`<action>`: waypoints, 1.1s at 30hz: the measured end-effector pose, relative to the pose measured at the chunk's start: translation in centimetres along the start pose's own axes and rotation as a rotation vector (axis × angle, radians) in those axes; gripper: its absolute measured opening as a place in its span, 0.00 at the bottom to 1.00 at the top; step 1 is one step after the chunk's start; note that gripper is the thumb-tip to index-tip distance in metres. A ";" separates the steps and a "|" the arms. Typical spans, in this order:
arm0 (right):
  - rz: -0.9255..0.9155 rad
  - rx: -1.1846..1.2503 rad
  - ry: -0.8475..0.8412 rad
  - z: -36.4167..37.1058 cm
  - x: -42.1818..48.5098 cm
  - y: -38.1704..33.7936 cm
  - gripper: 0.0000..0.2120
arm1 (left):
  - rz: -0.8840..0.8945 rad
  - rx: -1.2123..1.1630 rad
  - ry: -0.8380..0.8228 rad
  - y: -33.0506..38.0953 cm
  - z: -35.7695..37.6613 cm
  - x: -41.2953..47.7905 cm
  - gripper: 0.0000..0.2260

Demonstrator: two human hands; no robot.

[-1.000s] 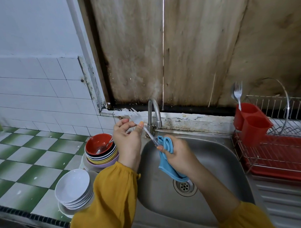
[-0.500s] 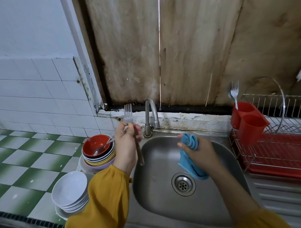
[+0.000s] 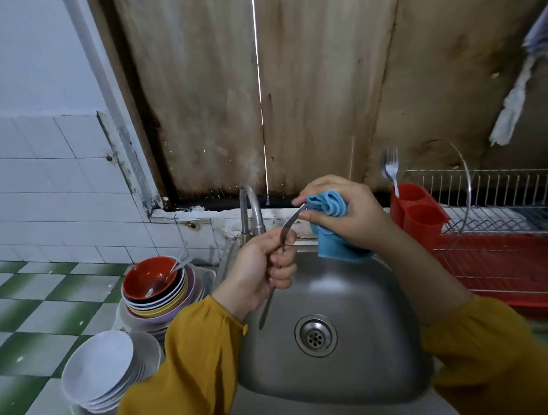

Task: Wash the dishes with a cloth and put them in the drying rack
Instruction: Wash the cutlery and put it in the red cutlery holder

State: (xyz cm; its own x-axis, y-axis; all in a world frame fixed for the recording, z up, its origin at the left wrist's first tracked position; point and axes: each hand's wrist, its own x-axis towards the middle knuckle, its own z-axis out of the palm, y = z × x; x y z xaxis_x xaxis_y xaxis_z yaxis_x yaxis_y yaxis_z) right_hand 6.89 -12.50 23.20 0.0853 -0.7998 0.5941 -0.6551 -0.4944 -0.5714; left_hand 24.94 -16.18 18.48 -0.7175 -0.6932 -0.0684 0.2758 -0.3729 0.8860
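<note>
Plank wall and tiled counter around a steel sink (image 3: pixel 350 384): a fork being wiped over the basin.
Rack (image 3: pixel 501 270) stands right of the sink, stacked bowls (image 3: pixel 154 292) left. Left hand (image 3: pixel 259 270) curls its fingers round the fork (image 3: pixel 288 230) handle above the basin; right hand (image 3: pixel 350 214) pinches the cloth (image 3: pixel 328 205) round the fork's head. This looks like the washing step; next, the fork should go into the rack's red cup (image 3: pixel 422 220).

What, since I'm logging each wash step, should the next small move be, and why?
Probably rub the cloth up and down the fork. The left hand grips it by its handle over the sink, and the right hand pinches the cloth round its top end, so wiping looks like the step in hand.
</note>
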 end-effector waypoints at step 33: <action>0.371 -0.986 -0.011 -16.9 8.5 8.8 0.05 | 0.194 1.584 -0.156 -5.8 12.2 18.2 0.37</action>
State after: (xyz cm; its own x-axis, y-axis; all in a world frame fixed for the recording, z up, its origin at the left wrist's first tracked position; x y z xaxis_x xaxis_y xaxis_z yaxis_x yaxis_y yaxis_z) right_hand -10.82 -17.90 32.74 -0.2424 -0.8495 0.4685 -0.9616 0.2743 0.0000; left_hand 2.49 -19.09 17.64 -0.8347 -0.5481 0.0538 -0.4723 0.7627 0.4418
